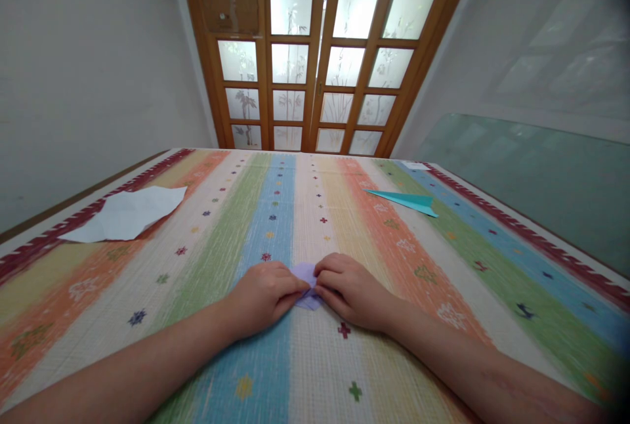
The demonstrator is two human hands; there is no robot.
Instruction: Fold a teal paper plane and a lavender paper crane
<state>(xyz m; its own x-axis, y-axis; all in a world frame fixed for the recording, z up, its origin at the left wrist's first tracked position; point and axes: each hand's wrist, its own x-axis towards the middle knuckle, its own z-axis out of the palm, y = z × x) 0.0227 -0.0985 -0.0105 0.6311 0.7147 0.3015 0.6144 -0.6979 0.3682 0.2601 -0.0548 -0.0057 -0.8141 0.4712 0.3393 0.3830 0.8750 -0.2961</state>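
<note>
Both hands meet over a small folded piece of lilac paper (pixel 307 285) lying on the striped tablecloth (pixel 315 371). The left hand (pixel 263 296) is curled, its fingertips pinched down on the paper's left edge; the right hand (pixel 349 289) is curled likewise, fingers pressed on the right edge, so the two sets of fingertips nearly touch. Most of the paper is hidden beneath them; only its top corner and a sliver below show. Both forearms lie along the cloth towards the camera. Well apart, a crumpled white sheet (pixel 125 214) lies far left, and a teal paper plane (pixel 406 201) lies far right. A wooden door (pixel 315 50) with frosted panes stands behind the table.
</note>
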